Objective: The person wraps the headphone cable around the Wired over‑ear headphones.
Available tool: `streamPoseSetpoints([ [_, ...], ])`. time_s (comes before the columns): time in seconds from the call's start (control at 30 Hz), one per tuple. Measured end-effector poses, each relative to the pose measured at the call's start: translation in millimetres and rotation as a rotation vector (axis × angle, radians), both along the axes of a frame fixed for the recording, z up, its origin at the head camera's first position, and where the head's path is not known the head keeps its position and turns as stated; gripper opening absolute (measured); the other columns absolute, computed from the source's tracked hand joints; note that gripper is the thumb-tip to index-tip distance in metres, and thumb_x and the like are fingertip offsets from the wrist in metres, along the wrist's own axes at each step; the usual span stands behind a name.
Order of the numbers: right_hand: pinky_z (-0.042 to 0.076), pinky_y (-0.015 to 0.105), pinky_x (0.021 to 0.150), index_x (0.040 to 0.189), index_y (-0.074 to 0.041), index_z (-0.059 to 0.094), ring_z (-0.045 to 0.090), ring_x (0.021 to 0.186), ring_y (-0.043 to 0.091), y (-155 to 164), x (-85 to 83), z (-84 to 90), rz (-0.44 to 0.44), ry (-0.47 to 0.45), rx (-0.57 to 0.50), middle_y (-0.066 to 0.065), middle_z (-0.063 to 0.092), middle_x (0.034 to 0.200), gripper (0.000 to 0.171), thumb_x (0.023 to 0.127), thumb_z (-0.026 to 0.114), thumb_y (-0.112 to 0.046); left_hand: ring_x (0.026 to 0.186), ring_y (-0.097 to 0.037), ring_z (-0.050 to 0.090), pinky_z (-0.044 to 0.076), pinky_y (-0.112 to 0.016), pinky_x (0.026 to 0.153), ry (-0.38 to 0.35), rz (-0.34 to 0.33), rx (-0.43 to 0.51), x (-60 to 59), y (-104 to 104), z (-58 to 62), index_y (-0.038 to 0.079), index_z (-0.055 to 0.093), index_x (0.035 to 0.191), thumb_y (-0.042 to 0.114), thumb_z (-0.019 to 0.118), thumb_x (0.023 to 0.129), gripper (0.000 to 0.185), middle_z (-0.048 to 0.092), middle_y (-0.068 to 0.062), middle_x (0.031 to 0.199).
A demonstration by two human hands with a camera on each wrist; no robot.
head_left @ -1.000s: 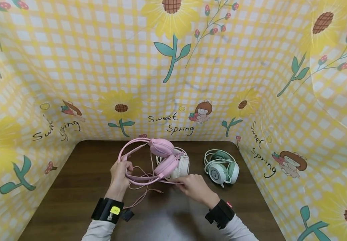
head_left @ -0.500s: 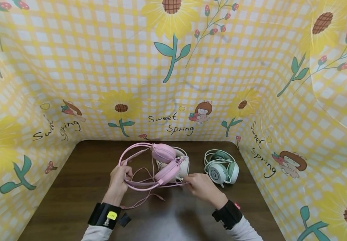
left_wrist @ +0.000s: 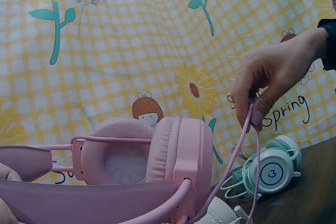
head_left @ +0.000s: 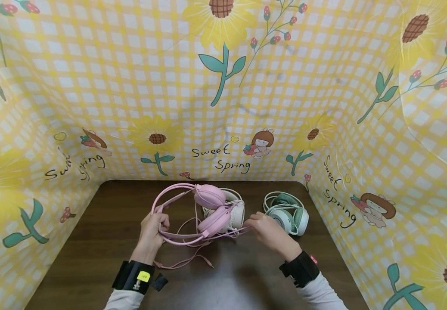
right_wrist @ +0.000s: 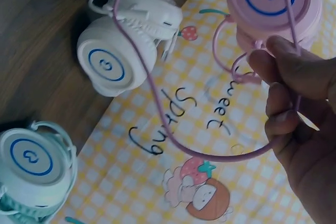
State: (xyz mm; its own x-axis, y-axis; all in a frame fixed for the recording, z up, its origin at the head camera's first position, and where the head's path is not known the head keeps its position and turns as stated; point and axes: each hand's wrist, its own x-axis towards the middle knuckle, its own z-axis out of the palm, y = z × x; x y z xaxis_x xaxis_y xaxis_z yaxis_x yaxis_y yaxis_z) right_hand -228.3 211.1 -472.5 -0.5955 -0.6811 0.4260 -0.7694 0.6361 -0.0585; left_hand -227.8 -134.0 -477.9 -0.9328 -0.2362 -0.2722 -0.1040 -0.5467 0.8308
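Observation:
My left hand (head_left: 156, 222) grips the band of a pink headset (head_left: 209, 197) and holds it just above the brown table (head_left: 91, 241). To its right, my right hand (head_left: 252, 223) pinches the headset's thin pink cable (head_left: 229, 234) and holds it taut. The left wrist view shows those fingers (left_wrist: 258, 109) closed on the cable (left_wrist: 237, 148) beside the pink ear cup (left_wrist: 173, 156). In the right wrist view the cable (right_wrist: 157, 103) loops under the fingers (right_wrist: 286, 90). The loose end of the cable (head_left: 192, 260) lies on the table.
A white headset (head_left: 237, 214) lies behind the pink one, and a green and white headset (head_left: 287, 216) lies to the right, close to my right hand. Yellow chequered flower-print cloth (head_left: 223, 94) walls in the table at the back and both sides.
My right hand has moved right and slightly away along the pink cable, drawing it tighter. The left hand has kept its grip on the band, almost in place.

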Motion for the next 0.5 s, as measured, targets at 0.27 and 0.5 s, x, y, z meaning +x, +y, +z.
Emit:
streamPoseSetpoints([
  [0.27, 0.050, 0.031, 0.056, 0.082, -0.014, 0.071, 0.060, 0.066, 0.013, 13, -9.2, -6.0, -0.032, 0.199, -0.138, -0.006, 0.062, 0.074, 0.014, 0.078, 0.082, -0.021, 0.040, -0.005, 0.031, 0.026, -0.015, 0.037, -0.002, -0.080, -0.006, 0.6, -4, -3.5, 0.000, 0.055, 0.097, -0.024, 0.040, 0.064, 0.044, 0.056, 0.005, 0.074],
  [0.5, 0.046, 0.030, 0.066, 0.093, -0.007, 0.072, 0.053, 0.076, 0.018, 10, -13.8, 4.0, 0.073, 0.205, -0.171, 0.000, 0.065, 0.086, 0.022, 0.081, 0.067, 0.011, 0.041, -0.006, 0.030, 0.024, -0.016, 0.038, 0.021, -0.145, -0.042, -0.3, -3, -5.2, -0.003, 0.052, 0.104, -0.024, 0.041, 0.064, 0.047, 0.048, 0.005, 0.069],
])
